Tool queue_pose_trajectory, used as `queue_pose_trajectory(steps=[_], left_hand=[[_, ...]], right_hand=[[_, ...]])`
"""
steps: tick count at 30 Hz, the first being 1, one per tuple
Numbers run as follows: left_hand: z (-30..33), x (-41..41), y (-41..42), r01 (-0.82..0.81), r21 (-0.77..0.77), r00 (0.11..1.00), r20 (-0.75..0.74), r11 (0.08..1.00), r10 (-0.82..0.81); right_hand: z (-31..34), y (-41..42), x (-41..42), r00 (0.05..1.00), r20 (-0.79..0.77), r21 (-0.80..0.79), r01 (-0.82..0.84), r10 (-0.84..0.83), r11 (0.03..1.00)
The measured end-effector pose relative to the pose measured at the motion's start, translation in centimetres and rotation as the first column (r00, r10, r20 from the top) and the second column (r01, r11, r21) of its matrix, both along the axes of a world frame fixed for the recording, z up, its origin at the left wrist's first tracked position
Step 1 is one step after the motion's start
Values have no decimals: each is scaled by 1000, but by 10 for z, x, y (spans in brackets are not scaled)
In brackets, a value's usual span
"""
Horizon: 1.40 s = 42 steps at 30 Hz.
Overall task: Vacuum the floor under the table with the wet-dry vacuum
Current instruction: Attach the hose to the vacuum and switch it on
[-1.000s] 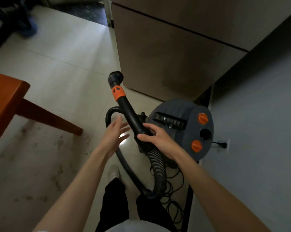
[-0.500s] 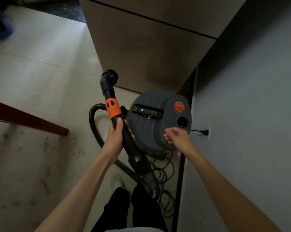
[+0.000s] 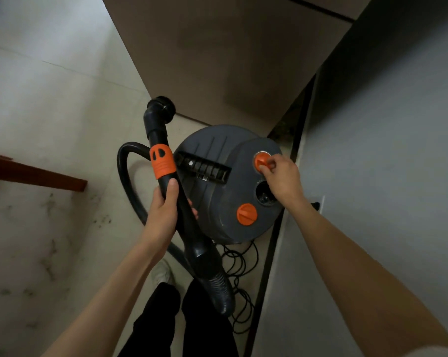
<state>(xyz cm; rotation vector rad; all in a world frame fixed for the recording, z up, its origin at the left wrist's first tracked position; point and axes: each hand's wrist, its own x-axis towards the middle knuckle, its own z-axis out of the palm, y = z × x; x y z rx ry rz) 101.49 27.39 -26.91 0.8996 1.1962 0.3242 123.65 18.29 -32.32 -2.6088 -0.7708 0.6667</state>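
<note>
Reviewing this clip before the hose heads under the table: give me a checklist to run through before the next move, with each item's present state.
1. Hose wand held firmly: ok, the left hand grips it just below the orange collar.
2. Control reached: ok, the right hand pinches the upper orange knob on the vacuum.
3. Power connected: ok, as far as it shows; a plug sits at the wall outlet.
4. Motor running: cannot tell.
5. Cord clear of feet: not ok, the loose cord lies coiled beside the legs.
6. Floor nozzle fitted: not ok, the wand's open end is bare.
</note>
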Motion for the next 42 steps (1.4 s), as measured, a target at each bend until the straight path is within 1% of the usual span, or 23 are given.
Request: queue_pose_trajectory(steps=[4, 6, 10, 12, 17, 22, 27, 30, 32, 34, 37, 39, 41, 42], left_hand=[[-5, 6, -4, 5, -5, 1000, -28, 1000, -5], [-6, 6, -6, 11, -3, 999, -45, 1000, -11], [-10, 6, -10, 13, -11, 998, -61, 1000, -13], [-10, 8, -11, 10, -16, 998, -59, 1000, -11], [-6, 16, -15, 3, -10, 999, -49, 1000, -3], [-7, 19, -18, 8, -11, 999, -49, 1000, -9], [-7, 17, -20, 6, -16, 999, -47, 1000, -7], [-6, 17, -21, -1, -13, 999, -46, 1000, 0], [-6, 15, -21, -2, -13, 999, -46, 1000, 2], [-6, 12, -22, -3, -19, 999, -46, 1000, 3], [-6, 9, -24, -5, -30, 999, -47, 1000, 4], [-5, 7, -26, 9, -28, 999, -47, 1000, -10], [-5, 5, -29, 12, -26, 999, -46, 1000, -13], [-5, 5, -30, 12, -27, 999, -45, 1000, -13]], right_hand=[[-7, 1, 5, 994, 78, 38, -84, 80, 996], [-8, 2, 9, 990, 91, 55, -116, 111, 992], [-14, 2, 16, 970, 131, 39, -212, 205, 976], [-16, 3, 17, 966, 149, 38, -218, 210, 975], [-19, 4, 18, 968, 158, 67, -205, 193, 976], [-22, 5, 17, 982, 147, 112, -132, 115, 985], [-23, 6, 15, 986, 146, 112, -100, 83, 989], [-21, 7, 12, 994, 106, 111, -49, 37, 993], [-18, 1, 6, 997, 70, 154, 0, -11, 988], [-15, -14, -8, 998, 62, 220, 9, -24, 975], [-17, -46, -40, 997, 25, 268, -83, 79, 960], [-20, -66, -62, 983, -7, 242, -177, 184, 954], [-23, -79, -78, 956, 29, 209, -292, 293, 933], [-25, -82, -82, 948, 44, 195, -318, 316, 928]])
